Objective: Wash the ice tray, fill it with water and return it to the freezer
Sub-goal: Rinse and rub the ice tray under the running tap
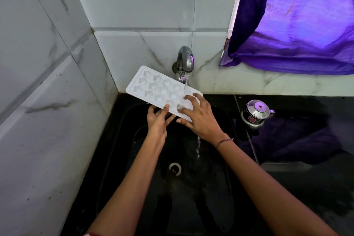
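Step in hand: washing. The ice tray (153, 86) is held directly below the tap (184, 59), cavities facing up and tilted, with its far-left end raised toward the tiled wall left of the tap. Water from the tap strikes the tray's right-hand end and drains off the lower edge as a thin stream (198, 145) into the black sink (122, 140) beneath the tap. The left hand (158, 120) grasps the tray's near long edge, thumb on top and fingers underneath. The right hand (199, 117) lies spread over the top face at the end under the tap, fingers pressing into the cavities; its thumb sits at the near rim, and whether it hooks beneath cannot be determined. Judged from this, rinsing is under way and filling has not begun. The next move likely calls for working the fingers along to the star-shaped cavities farthest from the tap, then levelling the tray under the flow. Keep the left-hand hold firm: wet plastic may slip.
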{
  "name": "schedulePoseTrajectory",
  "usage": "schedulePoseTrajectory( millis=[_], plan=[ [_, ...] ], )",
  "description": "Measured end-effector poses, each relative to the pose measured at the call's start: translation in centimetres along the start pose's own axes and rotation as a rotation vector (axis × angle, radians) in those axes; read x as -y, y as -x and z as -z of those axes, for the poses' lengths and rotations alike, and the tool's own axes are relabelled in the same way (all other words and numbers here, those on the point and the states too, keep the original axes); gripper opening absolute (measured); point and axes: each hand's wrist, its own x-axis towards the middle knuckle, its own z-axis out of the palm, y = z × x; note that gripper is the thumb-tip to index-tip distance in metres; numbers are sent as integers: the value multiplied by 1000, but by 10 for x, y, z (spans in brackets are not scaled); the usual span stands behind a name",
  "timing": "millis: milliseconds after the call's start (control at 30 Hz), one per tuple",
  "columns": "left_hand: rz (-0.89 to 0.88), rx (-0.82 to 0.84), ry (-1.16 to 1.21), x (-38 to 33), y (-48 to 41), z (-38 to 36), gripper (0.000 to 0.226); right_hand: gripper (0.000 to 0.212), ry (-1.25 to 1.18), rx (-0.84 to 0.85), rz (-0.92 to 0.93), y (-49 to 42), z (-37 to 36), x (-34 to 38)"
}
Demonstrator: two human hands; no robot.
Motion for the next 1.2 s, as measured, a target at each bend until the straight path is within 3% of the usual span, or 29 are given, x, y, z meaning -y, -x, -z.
schedulePoseTrajectory(
  millis=[100, 300, 433, 667, 800, 1033, 1200],
  plan=[
    [-23, 5, -130, 5, 8, 4, 37, 52, 32, 18, 37, 2, 0, 2],
    [-125, -28, -410, -2, 15, 7, 34, 63, 2, 61, -106, 11, -1, 13],
    [-130, -30, -444, -8, 25, 12, 32, 51, -74, 36, -233, 9, 6, 11],
    [92, -51, -245, -15, 39, 16, 34, 33, -463, 252, -424, -2, 22, 9],
    [191, -66, -163, -16, 44, 15, 36, 33, -442, 301, -416, -6, 32, 10],
    [282, 127, -119, -13, 65, 5, 57, 43, -390, 411, -369, -16, 41, 2],
    [258, 81, -39, -11, 71, -14, 59, 39, -276, 441, -304, -25, 53, -6]
  ],
)
